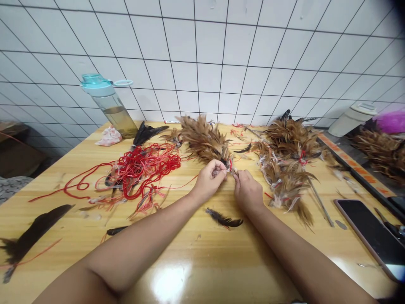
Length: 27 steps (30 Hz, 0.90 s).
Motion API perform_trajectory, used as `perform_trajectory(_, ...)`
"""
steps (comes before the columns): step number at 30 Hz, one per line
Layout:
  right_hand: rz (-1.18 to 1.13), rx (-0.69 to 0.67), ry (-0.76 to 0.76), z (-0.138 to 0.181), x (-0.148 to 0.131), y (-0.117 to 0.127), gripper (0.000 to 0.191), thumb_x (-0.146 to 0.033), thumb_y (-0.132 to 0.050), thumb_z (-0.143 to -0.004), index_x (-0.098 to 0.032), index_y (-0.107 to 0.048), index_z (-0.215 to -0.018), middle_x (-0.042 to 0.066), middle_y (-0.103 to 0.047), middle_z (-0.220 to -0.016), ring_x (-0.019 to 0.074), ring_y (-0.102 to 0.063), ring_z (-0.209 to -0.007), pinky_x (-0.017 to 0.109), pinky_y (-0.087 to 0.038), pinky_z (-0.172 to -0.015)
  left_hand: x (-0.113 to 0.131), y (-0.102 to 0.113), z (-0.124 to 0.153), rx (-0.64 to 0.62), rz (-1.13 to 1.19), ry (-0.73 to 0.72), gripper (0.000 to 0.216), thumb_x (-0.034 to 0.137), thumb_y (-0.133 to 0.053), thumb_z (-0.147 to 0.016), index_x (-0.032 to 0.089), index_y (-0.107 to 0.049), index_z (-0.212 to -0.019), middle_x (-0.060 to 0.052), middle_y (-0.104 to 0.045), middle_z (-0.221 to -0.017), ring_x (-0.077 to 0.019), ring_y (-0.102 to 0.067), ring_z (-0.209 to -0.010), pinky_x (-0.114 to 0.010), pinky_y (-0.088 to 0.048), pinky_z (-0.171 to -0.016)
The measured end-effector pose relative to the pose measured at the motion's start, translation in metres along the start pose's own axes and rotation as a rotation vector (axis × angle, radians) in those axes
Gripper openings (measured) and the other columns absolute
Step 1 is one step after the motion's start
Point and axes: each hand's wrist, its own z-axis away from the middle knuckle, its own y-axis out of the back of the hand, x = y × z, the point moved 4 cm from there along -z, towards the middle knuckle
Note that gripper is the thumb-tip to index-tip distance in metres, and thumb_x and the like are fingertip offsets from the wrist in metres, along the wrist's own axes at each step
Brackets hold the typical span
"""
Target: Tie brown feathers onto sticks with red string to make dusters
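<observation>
A bundle of brown feathers [205, 137] lies mid-table, its plumes pointing away from me and its bound base towards my hands. My right hand [248, 190] is closed round the stem end of this bundle. With thumb and forefinger pinched, my left hand [210, 179] holds a thin pale strand beside the base; its exact kind is too small to tell. A short red tie [230, 164] shows at the base between both hands. From the heap of red cord [148, 166] on the left, a thin red thread runs towards my left hand. A dark loose feather [224, 218] lies just below my hands.
More brown feather bundles [292, 139] lie to the right, near a thin stick [321, 202] and a phone [368, 236]. A water bottle [115, 112] stands at back left beside a crumpled tissue pack [109, 136]. A large black feather [34, 234] is at front left. The tiled wall [211, 46] closes the back.
</observation>
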Motion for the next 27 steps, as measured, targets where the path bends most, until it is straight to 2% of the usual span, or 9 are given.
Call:
perform_trajectory(3,0.081,0.028,0.003,0.0,0.001,0.002,0.029,-0.029,-0.035,-0.098,-0.017,-0.059,-0.088,0.003,-0.059,-0.077,0.0135,-0.044,-0.058,0.028,-0.021,-0.051,0.013,0.006,0.002,0.087,-0.26,-0.204,0.005,0.019,-0.053,-0.083,0.017,-0.056,-0.084,0.0,-0.056,-0.075,-0.0091,-0.052,-0.067,-0.021,-0.042,-0.063)
perform_trajectory(6,0.146,0.083,0.049,0.0,-0.001,0.006,0.03,-0.029,-0.035,-0.099,-0.017,-0.059,-0.084,0.003,-0.057,-0.073,0.0129,-0.042,-0.057,0.029,-0.02,-0.052,0.02,0.007,0.003,0.103,-0.428,-0.362,0.016,0.016,-0.052,-0.084,0.017,-0.061,-0.096,-0.002,-0.057,-0.086,-0.0116,-0.054,-0.078,-0.024,-0.044,-0.072)
perform_trajectory(9,0.187,0.127,0.124,0.0,-0.005,0.01,0.031,-0.027,-0.036,-0.099,-0.018,-0.058,-0.079,0.002,-0.055,-0.07,0.0128,-0.043,-0.059,0.029,-0.019,-0.054,0.018,0.007,0.002,0.077,-0.545,-0.392,0.022,0.016,-0.053,-0.083,0.018,-0.061,-0.104,-0.002,-0.056,-0.084,-0.0133,-0.054,-0.079,-0.026,-0.045,-0.075)
perform_trajectory(12,0.193,0.136,0.169,0.0,-0.008,0.01,0.033,-0.028,-0.035,-0.099,-0.018,-0.058,-0.078,0.002,-0.054,-0.068,0.013,-0.044,-0.062,0.03,-0.02,-0.055,0.014,0.006,0.001,0.066,-0.59,-0.381,0.017,0.017,-0.055,-0.083,0.018,-0.061,-0.099,-0.002,-0.057,-0.081,-0.0141,-0.054,-0.078,-0.027,-0.045,-0.074)
perform_trajectory(15,0.167,0.091,0.15,0.001,-0.007,0.007,0.033,-0.029,-0.035,-0.099,-0.018,-0.058,-0.079,0.003,-0.056,-0.071,0.0133,-0.045,-0.063,0.03,-0.019,-0.055,0.011,0.005,0.0,0.055,-0.593,-0.378,0.011,0.017,-0.056,-0.083,0.018,-0.061,-0.092,-0.002,-0.058,-0.081,-0.0141,-0.054,-0.078,-0.027,-0.045,-0.073)
perform_trajectory(18,0.095,0.011,0.034,0.0,-0.001,0.003,0.028,-0.028,-0.038,-0.097,-0.018,-0.059,-0.082,0.003,-0.059,-0.075,0.0135,-0.045,-0.061,0.029,-0.019,-0.054,0.01,0.005,0.001,0.06,-0.563,-0.372,0.011,0.015,-0.055,-0.082,0.018,-0.06,-0.091,-0.002,-0.058,-0.082,-0.013,-0.054,-0.076,-0.026,-0.045,-0.072)
perform_trajectory(21,-0.07,-0.037,-0.138,-0.003,0.013,-0.003,0.024,-0.026,-0.039,-0.094,-0.018,-0.059,-0.084,0.005,-0.062,-0.079,0.0147,-0.048,-0.063,0.028,-0.022,-0.055,0.013,0.003,0.003,0.039,-0.554,-0.412,0.013,0.014,-0.052,-0.084,0.018,-0.059,-0.094,-0.002,-0.059,-0.085,-0.0131,-0.055,-0.079,-0.027,-0.046,-0.074)
perform_trajectory(24,-0.349,0.002,-0.301,-0.008,0.033,-0.011,0.027,-0.027,-0.036,-0.093,-0.018,-0.056,-0.078,0.006,-0.062,-0.076,0.0167,-0.051,-0.067,0.027,-0.03,-0.06,0.015,0.0,0.007,-0.015,-0.578,-0.463,0.013,0.015,-0.05,-0.085,0.018,-0.058,-0.096,-0.003,-0.059,-0.086,-0.0142,-0.055,-0.082,-0.028,-0.046,-0.077)
perform_trajectory(27,-0.658,0.099,-0.423,-0.011,0.051,-0.021,0.031,-0.036,-0.034,-0.092,-0.019,-0.053,-0.074,0.004,-0.059,-0.071,0.0171,-0.052,-0.067,0.028,-0.036,-0.065,0.014,-0.003,0.008,-0.05,-0.606,-0.481,0.013,0.016,-0.05,-0.086,0.018,-0.058,-0.096,-0.003,-0.059,-0.085,-0.0151,-0.056,-0.083,-0.028,-0.046,-0.077)
